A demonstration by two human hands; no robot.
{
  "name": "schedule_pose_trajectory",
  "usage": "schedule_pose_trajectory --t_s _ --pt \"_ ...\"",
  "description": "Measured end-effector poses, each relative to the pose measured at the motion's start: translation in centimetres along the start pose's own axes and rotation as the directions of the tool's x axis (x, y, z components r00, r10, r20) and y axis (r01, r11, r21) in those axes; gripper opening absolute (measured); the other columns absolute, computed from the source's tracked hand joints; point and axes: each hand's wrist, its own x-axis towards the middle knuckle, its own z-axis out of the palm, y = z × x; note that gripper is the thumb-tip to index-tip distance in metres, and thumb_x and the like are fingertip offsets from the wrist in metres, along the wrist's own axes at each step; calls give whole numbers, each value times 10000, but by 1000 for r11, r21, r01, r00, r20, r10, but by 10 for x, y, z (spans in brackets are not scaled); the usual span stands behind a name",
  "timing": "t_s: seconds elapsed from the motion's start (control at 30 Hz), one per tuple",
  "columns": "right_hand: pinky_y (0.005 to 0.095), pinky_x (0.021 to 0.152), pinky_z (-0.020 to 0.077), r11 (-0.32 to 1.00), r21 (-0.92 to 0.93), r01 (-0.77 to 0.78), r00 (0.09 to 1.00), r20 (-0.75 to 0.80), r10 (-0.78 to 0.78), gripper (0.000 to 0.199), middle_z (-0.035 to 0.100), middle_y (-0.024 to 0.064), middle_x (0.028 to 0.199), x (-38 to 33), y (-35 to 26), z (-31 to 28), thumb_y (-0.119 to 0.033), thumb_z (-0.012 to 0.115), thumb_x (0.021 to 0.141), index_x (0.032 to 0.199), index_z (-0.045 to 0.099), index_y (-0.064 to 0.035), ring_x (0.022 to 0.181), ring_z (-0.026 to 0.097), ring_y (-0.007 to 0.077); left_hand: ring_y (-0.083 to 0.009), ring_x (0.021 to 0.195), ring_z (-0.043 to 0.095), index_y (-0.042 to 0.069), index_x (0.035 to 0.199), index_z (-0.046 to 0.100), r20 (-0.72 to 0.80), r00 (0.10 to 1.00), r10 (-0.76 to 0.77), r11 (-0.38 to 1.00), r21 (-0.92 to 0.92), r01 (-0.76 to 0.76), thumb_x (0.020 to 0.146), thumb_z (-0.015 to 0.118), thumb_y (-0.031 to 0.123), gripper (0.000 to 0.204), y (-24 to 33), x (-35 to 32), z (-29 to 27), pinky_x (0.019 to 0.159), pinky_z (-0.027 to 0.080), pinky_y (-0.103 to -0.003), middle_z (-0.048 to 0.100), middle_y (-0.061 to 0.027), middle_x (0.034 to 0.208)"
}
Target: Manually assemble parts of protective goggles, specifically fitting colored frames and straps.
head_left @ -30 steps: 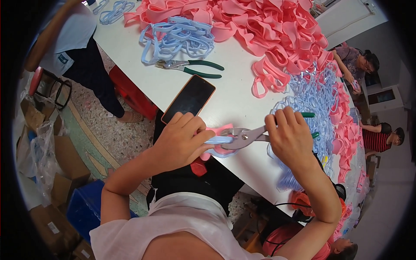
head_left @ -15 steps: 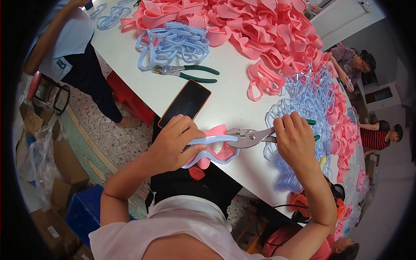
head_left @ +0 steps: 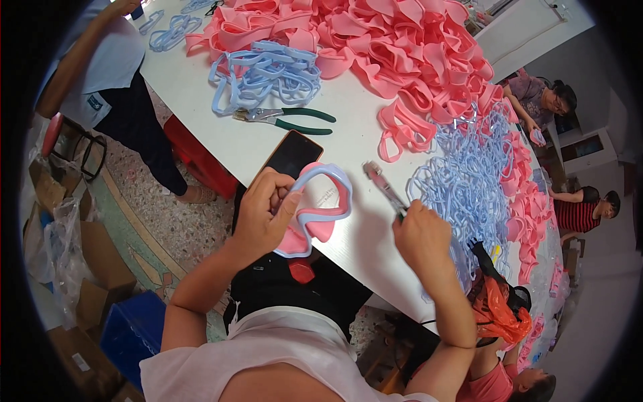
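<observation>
Pinched in my left hand [head_left: 262, 216] is a pink rubber goggle skirt [head_left: 323, 231] with a light blue frame [head_left: 347, 191] around its edge. It is tilted up over the table's near edge, one eye opening facing me. To its right, my right hand [head_left: 423, 238] is closed around a pair of pliers [head_left: 384, 185]. Their metal jaws point up and left, apart from the goggles and slightly blurred. My palm and fingers hide most of the plier handles. A dark phone [head_left: 295, 153] lies just beyond my left hand, partly covered by it and the goggles.
Green-handled pliers [head_left: 305, 128] lie beyond the phone, beside a pile of blue frames [head_left: 264, 77]. Pink skirts [head_left: 402, 47] heap at the far side; tangled blue strips [head_left: 462, 164] lie to the right. An orange plastic bag [head_left: 499, 311] sits near right. Other people are around the table.
The pliers have come off the goggles and moved right and back toward me with my right hand. My left hand has turned the goggles more upright.
</observation>
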Motion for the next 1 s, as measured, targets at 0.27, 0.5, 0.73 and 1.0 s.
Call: schedule_pose_trajectory --t_s 0.27,0.5,0.73,1.0 --pt "398 711 534 987 161 11 970 -243 29 312 620 153 1062 1 -21 48 -240 663 892 1057 603 18 909 632 284 -67 673 412 3 996 530 -154 987 -32 971 -237 -6 955 623 151 179 -17 -16 33 578 363 -211 460 -32 872" --pt "259 614 465 304 869 389 912 -409 2 213 598 112 953 -5 -46 -4 -82 665 896 1093 637 -4 760 586 168 -87 712 422 -2 1042 498 -286 956 61 955 -260 -139 964 615 197 244 -17 -32 58 611 360 -214 454 -53 904" --pt "353 721 487 430 728 534 845 -482 -232 253 602 142 950 -10 -33 -9 -72 727 816 1044 641 -3 850 585 294 -227 852 516 18 1107 563 26 924 381 923 37 -382 876 706 228 344 19 10 21 748 432 -327 546 -113 976" --pt "286 639 468 156 904 397 871 -317 -376 205 585 101 910 -3 -20 -4 -44 706 832 1025 644 -11 758 564 189 -274 854 526 23 1023 623 307 811 499 857 -37 -513 760 766 148 324 22 19 17 758 441 -366 566 -117 968"
